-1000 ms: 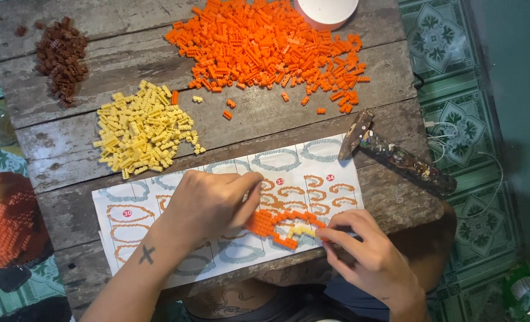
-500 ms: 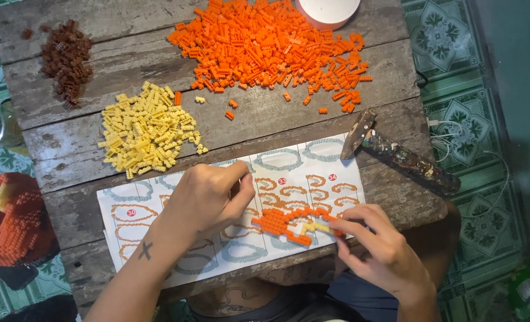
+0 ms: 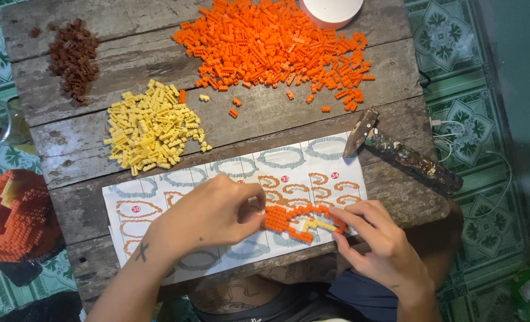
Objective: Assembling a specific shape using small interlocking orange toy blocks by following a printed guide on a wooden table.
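Observation:
A flat orange and yellow brick assembly (image 3: 298,220) lies on a white instruction sheet (image 3: 157,197) on the wooden table (image 3: 265,113). My left hand (image 3: 208,214) rests on the sheet and pinches the left end of the assembly. Its right end, at the yellow part, is gripped by the fingers of my right hand (image 3: 375,238). A big pile of orange bricks (image 3: 271,42) lies at the far middle, a pile of yellow bricks (image 3: 152,128) at the left, and a small pile of brown bricks (image 3: 73,56) at the far left.
A paint-spattered hammer (image 3: 399,155) lies at the table's right edge. A white round object (image 3: 332,11) stands at the far edge. An orange built brick figure (image 3: 14,217) sits off the table at the left, over a green tiled floor (image 3: 485,119).
My left hand slid right along the sheet and its fingers closed on the assembly's left end. The right hand stayed at the right end with small finger shifts.

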